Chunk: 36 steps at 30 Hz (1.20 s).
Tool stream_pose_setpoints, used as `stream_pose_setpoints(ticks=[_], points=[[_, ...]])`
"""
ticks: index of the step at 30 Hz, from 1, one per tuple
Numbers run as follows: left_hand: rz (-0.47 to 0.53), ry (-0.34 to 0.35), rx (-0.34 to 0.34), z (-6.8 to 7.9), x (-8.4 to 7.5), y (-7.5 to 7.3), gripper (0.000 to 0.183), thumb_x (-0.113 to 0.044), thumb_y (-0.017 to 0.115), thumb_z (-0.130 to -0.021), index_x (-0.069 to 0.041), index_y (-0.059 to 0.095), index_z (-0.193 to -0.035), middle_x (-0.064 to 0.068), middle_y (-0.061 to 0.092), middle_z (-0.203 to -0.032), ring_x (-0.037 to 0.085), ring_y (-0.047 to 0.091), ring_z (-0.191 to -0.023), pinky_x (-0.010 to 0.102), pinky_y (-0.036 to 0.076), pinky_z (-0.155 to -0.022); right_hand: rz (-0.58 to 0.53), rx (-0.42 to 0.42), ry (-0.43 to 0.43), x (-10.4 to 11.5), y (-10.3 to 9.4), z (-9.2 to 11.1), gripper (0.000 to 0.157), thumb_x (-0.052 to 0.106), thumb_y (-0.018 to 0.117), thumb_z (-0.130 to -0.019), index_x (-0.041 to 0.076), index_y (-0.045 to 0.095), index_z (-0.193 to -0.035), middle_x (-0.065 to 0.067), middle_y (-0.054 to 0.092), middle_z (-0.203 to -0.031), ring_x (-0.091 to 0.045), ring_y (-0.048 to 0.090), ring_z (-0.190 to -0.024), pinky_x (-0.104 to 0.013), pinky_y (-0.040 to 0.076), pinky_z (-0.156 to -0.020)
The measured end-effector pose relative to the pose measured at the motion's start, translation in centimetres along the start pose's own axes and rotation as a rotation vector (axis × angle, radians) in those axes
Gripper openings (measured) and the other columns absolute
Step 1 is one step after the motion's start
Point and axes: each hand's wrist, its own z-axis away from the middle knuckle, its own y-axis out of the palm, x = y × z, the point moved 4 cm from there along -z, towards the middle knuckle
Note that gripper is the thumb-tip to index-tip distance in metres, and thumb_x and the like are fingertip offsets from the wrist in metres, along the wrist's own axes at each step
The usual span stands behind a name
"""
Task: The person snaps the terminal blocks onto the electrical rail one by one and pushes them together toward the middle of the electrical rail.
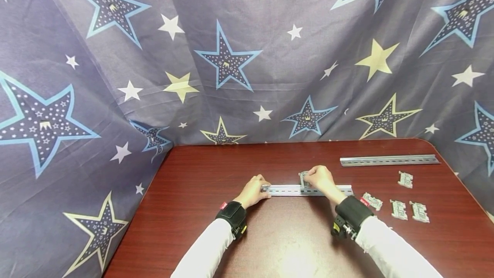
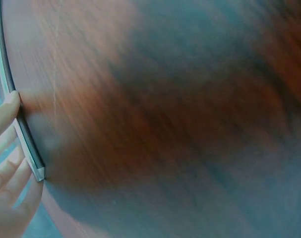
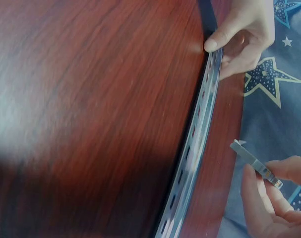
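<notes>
My right hand (image 1: 321, 180) pinches one grey clip (image 1: 302, 178), apart from nearer rail (image 1: 285, 190); my left hand (image 1: 254, 190) grips that rail's left end on table (image 1: 200, 170). Clip: probably light, stiff, somewhat fragile; best held by flat faces. Rail: likely light, rigid, slick metal; best held by long edges. Count: rails, two, including far rail (image 1: 390, 162); clips, five visible, four lying at right.

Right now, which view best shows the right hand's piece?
Right wrist view: the grey piece shows larger, pinched in the right hand, mostly uncovered. Head view: small, partly hidden. Left wrist view: it doesn't appear.
</notes>
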Motion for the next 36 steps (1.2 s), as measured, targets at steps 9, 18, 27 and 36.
stream_pose_setpoints(ticks=[9,18,27,36], points=[[-0.006,-0.006,-0.001,-0.1,0.0,0.1,0.032,-0.018,0.074,-0.067,-0.005,0.068,-0.095,0.008,0.055,-0.087,0.020,0.049,-0.082,0.029,0.041,-0.071,0.000,0.003,-0.005,0.8,2.0,0.3,0.009,0.007,0.063,-0.065,0.000,0.065,-0.067,-0.009,0.064,-0.064,-0.017,0.058,-0.057,-0.030,0.045,-0.059],[-0.002,-0.006,0.000,0.0,0.0,0.0,0.032,-0.017,0.073,-0.067,-0.005,0.068,-0.096,0.008,0.055,-0.087,0.021,0.049,-0.082,0.029,0.041,-0.071,-0.004,-0.026,-0.002,1.0,3.8,0.6,0.007,0.007,0.061,-0.062,0.001,0.063,-0.066,-0.008,0.063,-0.064,-0.019,0.059,-0.058,-0.034,0.047,-0.065],[0.001,-0.003,-0.005,0.0,0.0,-0.1,0.031,-0.016,0.074,-0.067,-0.004,0.068,-0.095,0.009,0.056,-0.086,0.021,0.049,-0.080,0.028,0.041,-0.070,-0.064,-0.038,-0.022,1.2,5.4,1.0,0.005,0.005,0.060,-0.064,0.000,0.061,-0.066,-0.007,0.061,-0.057,-0.010,0.053,-0.041,-0.024,0.044,-0.047],[0.015,-0.008,-0.002,0.0,0.0,0.0,0.030,-0.016,0.074,-0.067,-0.005,0.068,-0.094,0.008,0.055,-0.086,0.021,0.049,-0.080,0.029,0.041,-0.070,-0.047,-0.064,-0.072,1.6,6.8,1.2,0.005,0.004,0.062,-0.063,0.001,0.061,-0.066,-0.005,0.059,-0.055,-0.014,0.053,-0.048,-0.028,0.043,-0.051]])
